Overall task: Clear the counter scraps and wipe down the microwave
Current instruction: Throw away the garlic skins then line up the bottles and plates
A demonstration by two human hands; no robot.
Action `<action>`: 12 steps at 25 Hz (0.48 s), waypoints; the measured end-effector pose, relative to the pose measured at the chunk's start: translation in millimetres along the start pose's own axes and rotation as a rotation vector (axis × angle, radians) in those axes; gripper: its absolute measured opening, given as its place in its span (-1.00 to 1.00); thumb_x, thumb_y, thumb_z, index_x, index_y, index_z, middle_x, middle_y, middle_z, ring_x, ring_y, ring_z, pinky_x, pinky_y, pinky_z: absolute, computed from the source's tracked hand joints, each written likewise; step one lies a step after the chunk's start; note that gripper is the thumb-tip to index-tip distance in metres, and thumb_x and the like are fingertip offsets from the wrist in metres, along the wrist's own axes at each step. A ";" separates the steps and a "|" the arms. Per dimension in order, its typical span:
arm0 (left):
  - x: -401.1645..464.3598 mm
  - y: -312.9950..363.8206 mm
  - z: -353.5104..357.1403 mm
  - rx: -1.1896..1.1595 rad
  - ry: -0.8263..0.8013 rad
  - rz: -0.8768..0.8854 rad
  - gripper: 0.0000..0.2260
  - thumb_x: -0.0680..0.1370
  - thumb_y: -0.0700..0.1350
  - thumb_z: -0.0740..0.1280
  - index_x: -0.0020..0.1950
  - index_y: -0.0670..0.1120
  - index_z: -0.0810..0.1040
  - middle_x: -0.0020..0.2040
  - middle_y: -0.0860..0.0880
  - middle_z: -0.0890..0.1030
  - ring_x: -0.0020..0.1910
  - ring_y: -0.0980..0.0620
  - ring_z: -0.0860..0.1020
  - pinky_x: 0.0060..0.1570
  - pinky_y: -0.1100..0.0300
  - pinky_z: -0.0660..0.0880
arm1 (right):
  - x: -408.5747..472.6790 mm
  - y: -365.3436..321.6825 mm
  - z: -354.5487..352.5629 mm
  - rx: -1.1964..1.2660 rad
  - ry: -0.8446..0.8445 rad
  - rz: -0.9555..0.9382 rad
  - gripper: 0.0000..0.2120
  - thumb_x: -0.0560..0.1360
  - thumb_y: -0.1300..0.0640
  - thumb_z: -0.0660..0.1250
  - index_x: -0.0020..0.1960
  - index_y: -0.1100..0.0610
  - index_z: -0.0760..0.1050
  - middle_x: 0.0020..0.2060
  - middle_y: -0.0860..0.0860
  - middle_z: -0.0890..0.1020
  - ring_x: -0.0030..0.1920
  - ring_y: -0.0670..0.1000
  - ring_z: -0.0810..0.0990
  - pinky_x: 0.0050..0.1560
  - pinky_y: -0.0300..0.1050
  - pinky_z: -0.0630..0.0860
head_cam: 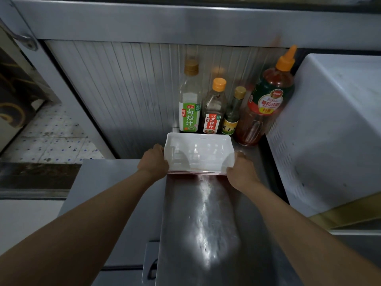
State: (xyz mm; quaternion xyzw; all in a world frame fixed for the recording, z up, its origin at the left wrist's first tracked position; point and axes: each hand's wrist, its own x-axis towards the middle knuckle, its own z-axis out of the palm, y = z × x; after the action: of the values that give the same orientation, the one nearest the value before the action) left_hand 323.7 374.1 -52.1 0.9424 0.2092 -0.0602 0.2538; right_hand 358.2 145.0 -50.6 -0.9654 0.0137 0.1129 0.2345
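Note:
A white rectangular tray (pixel 199 141) with a red underside sits at the far end of the steel counter (pixel 208 219). My left hand (pixel 153 163) grips the tray's left edge and my right hand (pixel 240 172) grips its right near corner. The tray looks empty apart from faint reddish smears along its near wall. The white microwave (pixel 329 131) stands to the right of the counter, its vented side facing the tray.
Several sauce bottles stand behind the tray: a green-label bottle (pixel 189 108), a red-label bottle (pixel 213 112), a small dark bottle (pixel 233 114) and a large ketchup bottle (pixel 268 100). A ribbed metal wall (pixel 123 89) backs them. Tiled floor (pixel 51 137) lies at left.

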 end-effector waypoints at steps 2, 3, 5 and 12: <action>-11.9 5.4 -9.8 0.046 -0.002 0.010 -0.72 0.47 -0.23 0.30 0.17 -0.18 0.40 0.17 -0.19 0.49 0.11 -0.16 0.50 0.05 0.01 0.48 | -12.9 -2.9 -10.2 -0.052 -0.021 -0.039 -0.54 0.46 0.20 0.29 0.33 0.22 0.30 0.30 0.18 0.39 0.32 0.21 0.35 0.29 0.09 0.41; -19.5 8.6 -15.4 0.076 -0.006 0.016 -0.67 0.46 -0.22 0.32 0.21 -0.16 0.39 0.20 -0.18 0.45 0.15 -0.16 0.47 0.11 -0.02 0.48 | -21.0 -5.2 -16.0 -0.079 -0.029 -0.066 -0.53 0.45 0.17 0.30 0.33 0.20 0.31 0.31 0.17 0.39 0.33 0.20 0.35 0.29 0.08 0.40; -36.2 16.2 -26.2 0.136 -0.013 0.056 -0.59 0.46 -0.18 0.33 0.28 -0.13 0.36 0.26 -0.16 0.40 0.24 -0.16 0.42 0.17 -0.03 0.45 | -38.8 -10.6 -28.7 -0.110 -0.028 -0.130 -0.54 0.44 0.15 0.32 0.31 0.19 0.33 0.30 0.17 0.39 0.32 0.18 0.35 0.29 0.07 0.41; -96.5 56.1 -58.9 0.290 -0.020 0.228 -0.51 0.49 -0.12 0.33 0.39 -0.11 0.28 0.31 -0.15 0.39 0.28 -0.14 0.39 0.21 -0.02 0.43 | -103.6 -21.3 -73.9 -0.207 0.024 -0.194 -0.46 0.43 0.12 0.34 0.37 0.10 0.27 0.30 0.13 0.33 0.33 0.17 0.26 0.29 0.01 0.32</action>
State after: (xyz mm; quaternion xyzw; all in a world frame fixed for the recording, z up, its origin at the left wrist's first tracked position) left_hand 260.7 324.7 45.4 0.9861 0.0878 -0.0698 0.1227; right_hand 274.6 127.4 46.1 -0.9825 -0.0886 0.0791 0.1435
